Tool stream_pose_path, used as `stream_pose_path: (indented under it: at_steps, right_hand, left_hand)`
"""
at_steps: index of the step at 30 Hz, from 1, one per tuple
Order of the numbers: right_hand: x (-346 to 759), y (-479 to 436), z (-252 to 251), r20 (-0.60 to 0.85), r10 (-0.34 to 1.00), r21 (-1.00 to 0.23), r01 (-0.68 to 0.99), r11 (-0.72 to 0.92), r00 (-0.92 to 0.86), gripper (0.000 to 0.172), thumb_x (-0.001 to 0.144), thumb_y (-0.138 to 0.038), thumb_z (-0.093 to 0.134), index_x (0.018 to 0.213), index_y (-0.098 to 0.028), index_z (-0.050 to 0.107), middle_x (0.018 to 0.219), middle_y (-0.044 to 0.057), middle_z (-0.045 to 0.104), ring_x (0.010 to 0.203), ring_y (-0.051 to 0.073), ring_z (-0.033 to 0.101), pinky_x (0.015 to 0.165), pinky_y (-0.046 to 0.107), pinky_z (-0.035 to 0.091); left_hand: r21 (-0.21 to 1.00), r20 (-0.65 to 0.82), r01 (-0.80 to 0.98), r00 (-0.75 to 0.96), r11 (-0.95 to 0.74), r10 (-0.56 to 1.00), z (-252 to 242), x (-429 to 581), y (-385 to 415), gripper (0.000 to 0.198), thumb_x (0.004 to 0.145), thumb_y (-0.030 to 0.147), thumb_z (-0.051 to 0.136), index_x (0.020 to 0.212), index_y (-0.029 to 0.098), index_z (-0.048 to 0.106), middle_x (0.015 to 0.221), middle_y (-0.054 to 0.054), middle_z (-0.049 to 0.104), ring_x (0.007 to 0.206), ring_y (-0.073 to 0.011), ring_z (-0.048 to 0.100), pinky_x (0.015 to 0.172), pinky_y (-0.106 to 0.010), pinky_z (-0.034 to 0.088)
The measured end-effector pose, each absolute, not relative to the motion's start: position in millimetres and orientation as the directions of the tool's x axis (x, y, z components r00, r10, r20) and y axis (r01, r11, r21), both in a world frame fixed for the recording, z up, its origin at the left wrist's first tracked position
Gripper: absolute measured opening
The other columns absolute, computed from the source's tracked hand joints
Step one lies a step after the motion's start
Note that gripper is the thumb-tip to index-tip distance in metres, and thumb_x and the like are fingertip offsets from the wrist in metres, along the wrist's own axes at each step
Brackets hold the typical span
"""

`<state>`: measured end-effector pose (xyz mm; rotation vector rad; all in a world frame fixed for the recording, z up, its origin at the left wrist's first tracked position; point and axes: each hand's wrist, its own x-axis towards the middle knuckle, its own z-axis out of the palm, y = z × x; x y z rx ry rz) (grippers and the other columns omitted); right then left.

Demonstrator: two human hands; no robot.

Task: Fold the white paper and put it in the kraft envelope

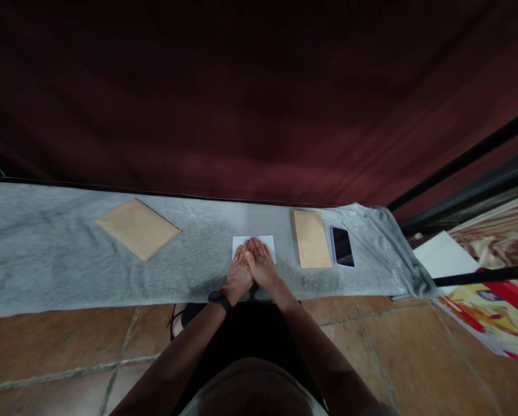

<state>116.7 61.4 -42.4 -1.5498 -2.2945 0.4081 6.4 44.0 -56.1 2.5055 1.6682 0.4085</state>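
Observation:
A white sheet of paper (267,242) lies on a grey towel-like cloth (46,254) spread over a low surface. My left hand (238,272) and my right hand (262,264) rest side by side on the paper, fingers stretched flat and touching each other. A black band sits on my left wrist. A brown envelope (137,228) lies to the left, apart from the hands. A second brown envelope (311,238) lies just right of the paper, and a dark phone (342,246) sits beside it.
A dark red curtain (259,98) hangs behind the cloth. Brown floor tiles (68,346) lie in front. On the right are black bars (462,159), a white sheet (444,254) and a colourful printed poster (492,312).

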Motion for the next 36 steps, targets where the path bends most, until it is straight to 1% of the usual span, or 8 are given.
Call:
stream_pose_path:
  at_steps: [5,9,16,21,23,28,33,36]
  right_hand:
    - [128,70,-54,0.150,0.931,-0.331,0.871,0.364,-0.333,0.055,0.108,-0.037,0.025,0.155,-0.010,0.036,0.161,0.013,0.037,0.152,0.021,0.028,0.125,0.042,0.022]
    - [141,69,-62,0.207,0.925,-0.259,0.894,0.367,-0.319,0.058,0.107,-0.039,0.033,0.154,-0.006,0.036,0.161,0.017,0.036,0.152,0.026,0.028,0.124,0.046,0.024]
    - [155,68,-69,0.299,0.920,-0.212,0.923,0.322,-0.253,0.060,0.106,-0.040,0.039,0.156,-0.008,0.033,0.158,0.019,0.040,0.148,0.029,0.037,0.119,0.051,0.032]
    - [165,64,-67,0.324,0.918,-0.197,0.933,0.301,-0.227,0.057,0.106,-0.038,0.040,0.153,-0.006,0.039,0.155,0.019,0.044,0.147,0.028,0.038,0.120,0.049,0.031]
    - [169,60,-64,0.326,0.917,-0.207,0.929,0.307,-0.231,0.056,0.106,-0.038,0.040,0.153,-0.007,0.040,0.156,0.018,0.044,0.147,0.028,0.037,0.120,0.050,0.030]
    - [175,44,-55,0.268,0.907,-0.231,0.893,0.386,-0.323,0.057,0.103,-0.038,0.046,0.153,-0.011,0.040,0.160,0.015,0.039,0.149,0.028,0.034,0.122,0.048,0.027]
    - [177,38,-48,0.223,0.899,-0.270,0.862,0.428,-0.377,0.058,0.100,-0.038,0.053,0.151,-0.013,0.044,0.156,0.014,0.045,0.147,0.026,0.038,0.123,0.048,0.025]
    - [178,40,-43,0.234,0.894,-0.328,0.834,0.443,-0.383,0.054,0.097,-0.034,0.057,0.147,-0.014,0.049,0.153,0.013,0.050,0.143,0.025,0.044,0.123,0.048,0.025]
  left_hand:
    - [0.223,0.161,0.921,0.289,-0.320,0.944,-58,1,50,0.059,0.097,0.016,0.029,0.153,0.002,0.036,0.161,-0.018,0.035,0.153,-0.0256,0.025,0.126,-0.044,0.022]
    - [0.248,0.167,0.936,0.214,-0.251,0.962,-56,-9,53,0.059,0.100,0.027,0.027,0.153,0.002,0.036,0.161,-0.018,0.036,0.153,-0.0265,0.026,0.125,-0.046,0.023]
    - [0.270,0.162,0.947,0.134,-0.175,0.978,-55,-28,54,0.062,0.100,0.034,0.028,0.154,0.002,0.035,0.161,-0.019,0.035,0.152,-0.0279,0.028,0.125,-0.048,0.022]
    - [0.230,0.160,0.963,0.103,-0.138,0.982,-51,-36,49,0.063,0.101,0.037,0.030,0.153,0.002,0.036,0.160,-0.020,0.035,0.151,-0.0295,0.029,0.125,-0.048,0.022]
    - [0.214,0.178,0.958,0.155,-0.192,0.972,-49,-39,42,0.063,0.100,0.039,0.033,0.152,0.004,0.038,0.160,-0.019,0.036,0.152,-0.0302,0.028,0.124,-0.050,0.022]
    - [0.227,0.154,0.880,0.392,-0.418,0.907,-48,-44,29,0.050,0.098,0.028,0.035,0.145,0.021,0.050,0.153,-0.012,0.050,0.144,-0.0264,0.043,0.121,-0.056,0.026]
    - [0.297,0.148,0.863,0.380,-0.408,0.913,-42,-44,39,0.057,0.086,0.008,0.033,0.133,0.027,0.061,0.142,-0.010,0.062,0.134,-0.0279,0.055,0.112,-0.053,0.040]
    - [0.400,0.182,0.826,0.353,-0.398,0.918,-29,-46,43,0.049,0.086,0.010,0.035,0.118,0.027,0.069,0.124,-0.010,0.072,0.119,-0.0275,0.064,0.107,-0.047,0.045]
